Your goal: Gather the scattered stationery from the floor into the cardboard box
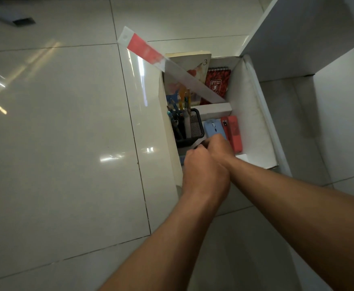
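Note:
The white cardboard box (254, 127) stands open on the tiled floor. Inside it are a black mesh pen holder (195, 131) full of pens, a pale blue mouse (213, 128), a red stapler (234, 133), a red spiral notebook (217, 84), a book (189, 64) and a small white carton (214, 109). A long ruler in a clear sleeve with a red label (172, 65) leans out over the box's far left wall. My left hand (203, 173) and my right hand (221, 147) are pressed together low in the box's near end, fingers curled. A small dark thing (199, 146) peeks between them; which hand grips it is hidden.
Glossy pale floor tiles (66, 133) stretch to the left of the box. White box flaps or panels (319, 38) rise at the upper right. A dark metal furniture foot (23, 21) sits at the far upper left.

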